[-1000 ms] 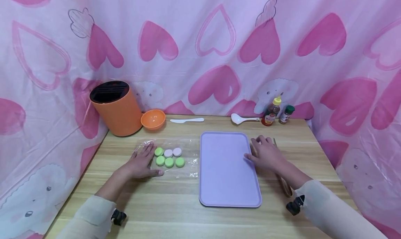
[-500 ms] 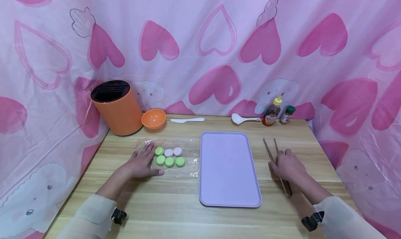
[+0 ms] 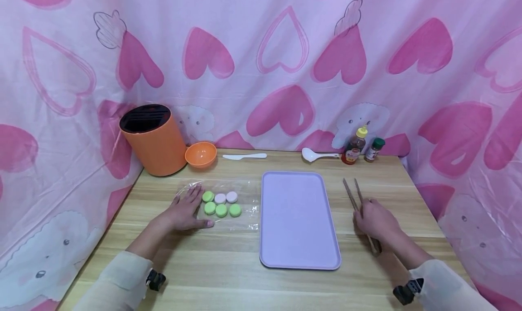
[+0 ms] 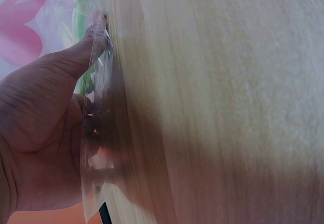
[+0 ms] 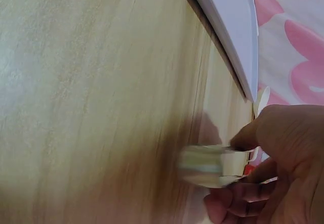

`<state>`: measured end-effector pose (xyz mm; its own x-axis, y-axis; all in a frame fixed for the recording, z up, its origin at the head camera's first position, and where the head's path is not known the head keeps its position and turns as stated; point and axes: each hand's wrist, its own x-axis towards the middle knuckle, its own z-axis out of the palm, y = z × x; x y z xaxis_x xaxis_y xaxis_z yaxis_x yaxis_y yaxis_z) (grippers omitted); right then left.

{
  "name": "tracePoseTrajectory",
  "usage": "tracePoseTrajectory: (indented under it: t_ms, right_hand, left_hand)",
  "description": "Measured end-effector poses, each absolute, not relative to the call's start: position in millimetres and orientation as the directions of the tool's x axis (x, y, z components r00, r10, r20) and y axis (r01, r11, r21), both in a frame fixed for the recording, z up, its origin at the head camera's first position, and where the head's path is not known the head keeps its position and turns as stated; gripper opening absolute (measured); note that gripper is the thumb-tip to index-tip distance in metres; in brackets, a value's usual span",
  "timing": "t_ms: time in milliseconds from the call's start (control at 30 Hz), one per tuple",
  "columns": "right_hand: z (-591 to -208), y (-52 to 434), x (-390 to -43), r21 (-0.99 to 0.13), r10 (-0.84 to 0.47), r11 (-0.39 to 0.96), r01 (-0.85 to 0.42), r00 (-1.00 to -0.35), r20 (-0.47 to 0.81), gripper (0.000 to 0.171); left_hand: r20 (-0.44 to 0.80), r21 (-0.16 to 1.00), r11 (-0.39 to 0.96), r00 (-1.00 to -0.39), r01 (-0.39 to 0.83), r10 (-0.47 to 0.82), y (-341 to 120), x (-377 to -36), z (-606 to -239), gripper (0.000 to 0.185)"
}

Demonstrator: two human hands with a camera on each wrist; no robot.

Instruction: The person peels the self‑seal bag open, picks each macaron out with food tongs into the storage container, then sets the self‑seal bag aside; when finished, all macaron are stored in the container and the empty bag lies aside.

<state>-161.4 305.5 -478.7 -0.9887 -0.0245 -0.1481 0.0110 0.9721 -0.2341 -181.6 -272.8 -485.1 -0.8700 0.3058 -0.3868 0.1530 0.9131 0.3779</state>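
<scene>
Pink heart curtains are hanging behind the desk (image 3: 228, 261), where the right hand (image 3: 376, 220) is curling its fingers around thin, stiff, light tongs (image 3: 354, 194) near their middle, while the left hand (image 3: 184, 210) is lying flat on a plastic sheet (image 3: 248, 211).

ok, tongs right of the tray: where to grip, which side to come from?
Grip the tongs mid-arm, just behind where the right hand sits, coming from above. They lie flat on the table, tips spread away from the person and hinge near, so fingers can likely squeeze both arms together there.
</scene>
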Motion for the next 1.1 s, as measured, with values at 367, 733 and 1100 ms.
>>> tracePoseTrajectory:
  t_ms: [367,733,1100]
  right_hand:
    - [-461.3,268.6,-170.2,-0.23,-0.146,0.96,-0.162,-0.986,0.083,0.048]
    - [-456.9,224.9,-179.4,-0.042,-0.48,0.87,-0.492,-0.863,0.16,0.047]
    - [-458.7,183.8,-189.8,0.063,-0.739,0.666,-0.743,-0.647,0.188,0.041]
  left_hand:
    - [-0.394,0.389,0.909,-0.865,0.149,0.31,-273.1,-181.5,-483.8,0.128]
    - [-0.392,0.388,0.908,-0.864,0.154,0.315,-274.1,-183.9,-485.5,0.129]
    - [-0.391,0.396,0.904,-0.861,0.162,0.326,-271.9,-182.1,-480.3,0.126]
